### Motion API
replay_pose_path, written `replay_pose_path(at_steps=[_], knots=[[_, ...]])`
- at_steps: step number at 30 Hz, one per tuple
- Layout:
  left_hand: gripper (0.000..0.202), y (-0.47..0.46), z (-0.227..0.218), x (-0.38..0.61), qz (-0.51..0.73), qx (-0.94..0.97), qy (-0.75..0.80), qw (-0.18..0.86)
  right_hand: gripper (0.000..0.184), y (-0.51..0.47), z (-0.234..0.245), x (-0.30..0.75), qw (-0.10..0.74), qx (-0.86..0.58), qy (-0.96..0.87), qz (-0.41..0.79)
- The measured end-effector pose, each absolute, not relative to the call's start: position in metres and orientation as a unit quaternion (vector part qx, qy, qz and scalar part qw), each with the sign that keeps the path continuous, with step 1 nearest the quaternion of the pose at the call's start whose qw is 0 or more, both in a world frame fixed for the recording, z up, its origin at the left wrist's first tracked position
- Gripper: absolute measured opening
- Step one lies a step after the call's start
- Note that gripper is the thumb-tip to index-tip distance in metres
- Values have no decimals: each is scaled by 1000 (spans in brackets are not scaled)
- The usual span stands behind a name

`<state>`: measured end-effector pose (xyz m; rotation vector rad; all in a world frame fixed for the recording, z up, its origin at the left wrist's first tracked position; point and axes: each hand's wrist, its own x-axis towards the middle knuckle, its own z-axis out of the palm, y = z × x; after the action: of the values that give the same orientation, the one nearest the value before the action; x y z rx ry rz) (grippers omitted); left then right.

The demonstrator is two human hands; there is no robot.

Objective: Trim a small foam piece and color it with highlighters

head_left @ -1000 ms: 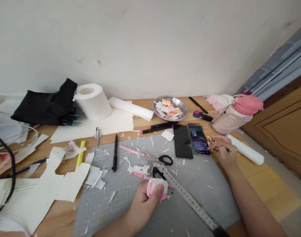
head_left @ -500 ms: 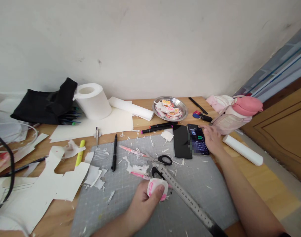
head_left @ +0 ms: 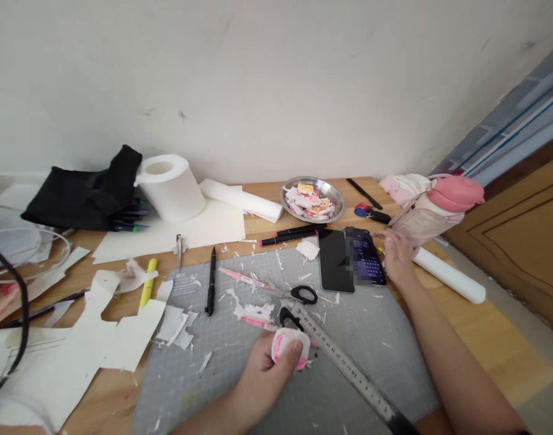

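Observation:
My left hand (head_left: 268, 374) grips a rounded, white paper piece with pink marks (head_left: 286, 347), the thumb pressed on top. My right hand (head_left: 397, 258) is beside the right edge of a phone (head_left: 367, 258) with a lit keyboard on its screen; its fingers are partly stretched out and hold nothing I can see. Left of that phone lies a dark-screened device (head_left: 336, 261). Scissors (head_left: 304, 294) with black handles lie just beyond my left hand. A steel ruler (head_left: 344, 360) runs diagonally to its right. Torn white and pink scraps (head_left: 255, 311) lie beside the scissors.
A grey cutting mat (head_left: 190, 386) covers the table's middle. At the back are a paper roll (head_left: 179, 193) and a metal plate (head_left: 341, 205) of paper pieces. Cut paper sheets (head_left: 81, 350) lie left; a pink-lidded bottle (head_left: 455, 193) stands right. A black pen (head_left: 211, 281) lies on the mat.
My right hand has drawn back to the right, off the phone's screen, and the display has changed. My left hand keeps its hold on the paper piece.

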<state>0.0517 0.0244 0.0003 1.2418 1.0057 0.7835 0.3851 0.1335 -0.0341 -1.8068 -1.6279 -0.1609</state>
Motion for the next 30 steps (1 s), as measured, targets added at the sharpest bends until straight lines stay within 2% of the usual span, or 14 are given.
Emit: replay_pose_path(at_steps=[8, 30], knots=[[59, 23, -2, 51, 345, 536, 423, 644, 44, 137, -36, 383, 324, -701, -633, -46], [59, 23, -4, 51, 340, 540, 401, 658, 54, 125, -23, 373, 375, -658, -649, -67]])
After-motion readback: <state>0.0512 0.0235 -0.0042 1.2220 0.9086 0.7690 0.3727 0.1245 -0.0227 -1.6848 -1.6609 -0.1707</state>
